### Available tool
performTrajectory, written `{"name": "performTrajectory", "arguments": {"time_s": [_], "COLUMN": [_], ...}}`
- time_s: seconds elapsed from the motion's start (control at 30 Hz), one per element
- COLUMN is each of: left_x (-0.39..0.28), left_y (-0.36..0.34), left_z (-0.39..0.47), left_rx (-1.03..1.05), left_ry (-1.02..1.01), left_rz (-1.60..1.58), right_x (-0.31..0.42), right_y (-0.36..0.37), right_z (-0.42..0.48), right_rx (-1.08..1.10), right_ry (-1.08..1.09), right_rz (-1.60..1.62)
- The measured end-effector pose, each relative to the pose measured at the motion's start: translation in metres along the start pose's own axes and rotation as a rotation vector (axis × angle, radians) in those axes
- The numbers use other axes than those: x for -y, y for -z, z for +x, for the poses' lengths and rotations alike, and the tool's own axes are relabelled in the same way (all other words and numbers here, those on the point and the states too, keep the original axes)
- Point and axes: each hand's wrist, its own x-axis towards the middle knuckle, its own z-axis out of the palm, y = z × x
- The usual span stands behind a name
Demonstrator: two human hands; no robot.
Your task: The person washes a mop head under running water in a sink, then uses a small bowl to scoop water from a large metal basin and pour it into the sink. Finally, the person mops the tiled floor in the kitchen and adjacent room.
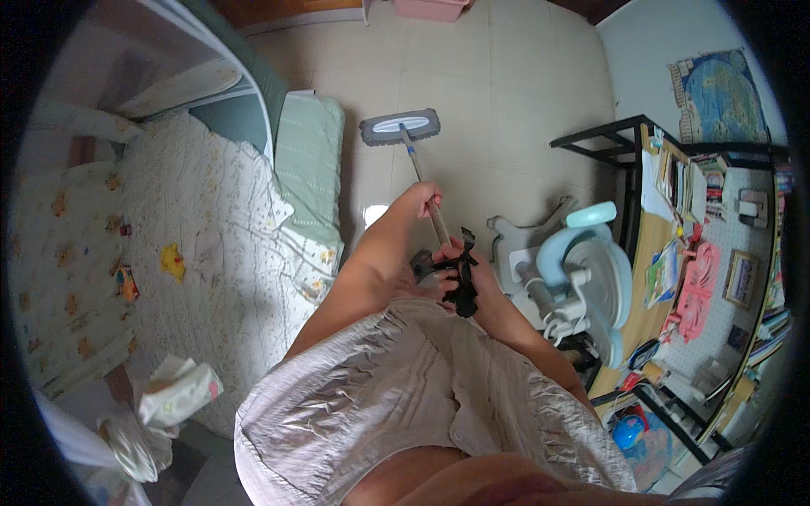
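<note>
A flat mop with a grey fringed pad [425,128] rests on the tiled floor ahead, and its pole slants back towards my body. My left hand [428,198] is closed round the pole, on the part nearer the mop head. Closer to my waist, my right hand [450,259] holds the pole near its end. Black strap-like material [467,278] hangs over the right hand and hides part of its fingers; its exact kind cannot be told.
To the left is a bed with a patterned sheet [215,253], a green pillow or cushion [310,158] and a yellow toy [171,262]. On the right stand a blue-grey chair [550,253] and a desk [652,253] with books. A pink bin [430,9] lies far ahead.
</note>
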Motion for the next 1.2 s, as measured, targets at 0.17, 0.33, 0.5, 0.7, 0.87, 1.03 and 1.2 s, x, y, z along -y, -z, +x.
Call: {"name": "performTrajectory", "arguments": {"time_s": [0.17,0.33,0.5,0.7,0.87,1.03,1.2], "left_x": [-0.114,-0.237,-0.348,-0.446,-0.508,-0.563,-0.597], "left_y": [-0.001,-0.005,-0.023,-0.042,-0.07,-0.118,-0.187], "left_z": [0.047,0.107,0.151,0.189,0.219,0.228,0.24], "left_rx": [0.0,-0.019,0.024,0.061,-0.051,-0.104,-0.019], "left_ry": [-0.056,-0.113,-0.117,-0.205,-0.145,-0.154,-0.142], "left_rz": [0.017,0.146,0.179,0.22,0.158,0.146,0.21], "right_x": [0.09,0.201,0.293,0.385,0.444,0.54,0.654], "right_y": [-0.042,-0.088,-0.096,-0.127,-0.107,-0.086,-0.07], "right_z": [0.06,0.139,0.186,0.227,0.275,0.28,0.246], "right_rx": [0.046,0.012,0.225,0.052,0.161,0.251,0.136], "right_ry": [-0.08,-0.025,-0.039,0.006,-0.039,-0.212,-0.209], "right_rz": [0.244,0.277,0.42,0.336,0.372,0.503,0.432]}}
